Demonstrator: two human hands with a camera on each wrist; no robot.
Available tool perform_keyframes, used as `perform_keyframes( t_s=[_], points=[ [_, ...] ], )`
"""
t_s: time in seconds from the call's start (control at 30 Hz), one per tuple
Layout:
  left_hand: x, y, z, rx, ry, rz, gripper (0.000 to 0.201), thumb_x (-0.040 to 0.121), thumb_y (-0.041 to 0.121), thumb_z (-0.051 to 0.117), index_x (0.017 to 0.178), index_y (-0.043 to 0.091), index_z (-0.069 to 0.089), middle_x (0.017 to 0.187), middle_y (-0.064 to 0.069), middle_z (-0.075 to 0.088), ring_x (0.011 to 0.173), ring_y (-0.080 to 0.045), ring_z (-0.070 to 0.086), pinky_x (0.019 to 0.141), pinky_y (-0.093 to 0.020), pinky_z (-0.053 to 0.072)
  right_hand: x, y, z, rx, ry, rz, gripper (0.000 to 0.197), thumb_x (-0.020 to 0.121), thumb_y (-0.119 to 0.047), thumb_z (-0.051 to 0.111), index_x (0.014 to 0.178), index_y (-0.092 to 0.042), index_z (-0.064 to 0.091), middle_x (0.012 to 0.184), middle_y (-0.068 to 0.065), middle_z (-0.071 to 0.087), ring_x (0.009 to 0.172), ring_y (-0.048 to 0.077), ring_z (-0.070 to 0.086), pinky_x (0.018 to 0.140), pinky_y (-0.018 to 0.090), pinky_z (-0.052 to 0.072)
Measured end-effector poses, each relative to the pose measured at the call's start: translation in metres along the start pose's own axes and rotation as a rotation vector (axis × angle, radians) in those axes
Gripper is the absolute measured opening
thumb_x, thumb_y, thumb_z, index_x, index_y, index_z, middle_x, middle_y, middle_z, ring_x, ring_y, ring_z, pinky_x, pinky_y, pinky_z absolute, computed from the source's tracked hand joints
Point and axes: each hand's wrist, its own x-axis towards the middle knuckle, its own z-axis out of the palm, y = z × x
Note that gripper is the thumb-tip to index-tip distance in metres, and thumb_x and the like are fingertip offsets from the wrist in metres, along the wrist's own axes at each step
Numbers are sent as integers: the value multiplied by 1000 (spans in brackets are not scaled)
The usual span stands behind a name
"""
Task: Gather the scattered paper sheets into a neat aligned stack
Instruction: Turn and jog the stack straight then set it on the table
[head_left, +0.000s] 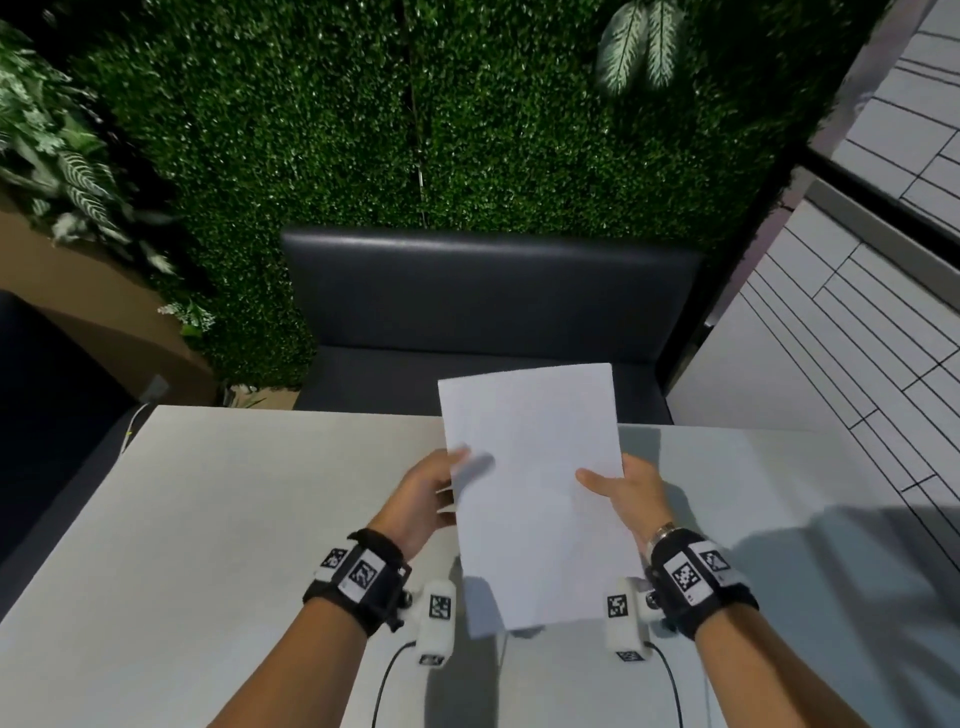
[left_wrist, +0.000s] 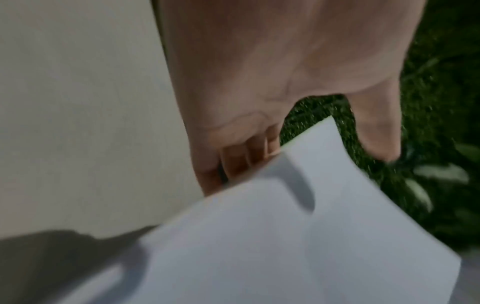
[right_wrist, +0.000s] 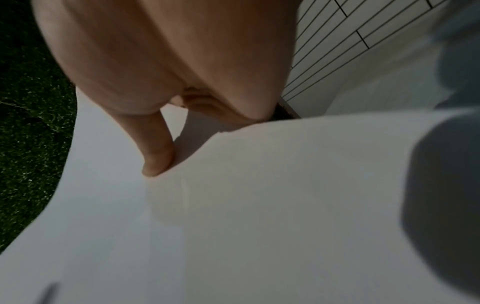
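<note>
A stack of white paper sheets (head_left: 535, 493) stands tilted on end over the white table (head_left: 234, 519), held between both hands. My right hand (head_left: 623, 488) pinches its right edge. The right thumb (right_wrist: 155, 160) presses on the front of the sheets (right_wrist: 233, 226) and the fingers are hidden behind them. My left hand (head_left: 426, 499) is at the left edge. Its fingers (left_wrist: 244, 162) reach behind the paper (left_wrist: 285, 246), and its thumb (left_wrist: 376, 133) is lifted off, casting a shadow on the sheet. Whether the stack's bottom edge touches the table is unclear.
A dark padded bench (head_left: 488, 291) stands beyond the table's far edge, backed by a green hedge wall (head_left: 363, 130). Pale tiled floor (head_left: 831, 364) lies to the right. Thin cables (head_left: 384, 686) run back from the wrist cameras over the near table.
</note>
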Motion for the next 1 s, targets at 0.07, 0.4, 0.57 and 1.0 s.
perform_keyframes(
  t_s=[0.07,0.4,0.57,1.0],
  points=[
    [6,-13,11,131,66,116,33,85,7,72,116,16,69,116,-5,76,103,-24,73,84,-36,55,-2,8,10,59,66,-33,17,83,-6,75,96,-17,73,90,-6,77,82,14,73,71,31,56],
    [36,-75,13,70,374,251,43,77,-18,67,105,14,68,98,-5,75,93,-25,70,69,-26,55,1,72,39,241,209,83,31,79,7,69,109,1,64,98,11,73,87,27,68,67,30,51],
    [48,-78,-2,131,360,271,43,65,-11,71,102,11,66,95,-10,73,92,-31,68,70,-32,53,6,57,22,162,144,21,43,76,23,52,99,-12,62,87,5,70,76,18,67,57,23,52],
    [40,-52,9,201,187,482,35,60,3,72,93,8,62,78,8,70,77,-11,67,62,-23,54,11,32,24,241,109,-30,25,76,14,62,89,-6,54,80,5,60,74,22,61,55,27,46]
  ],
)
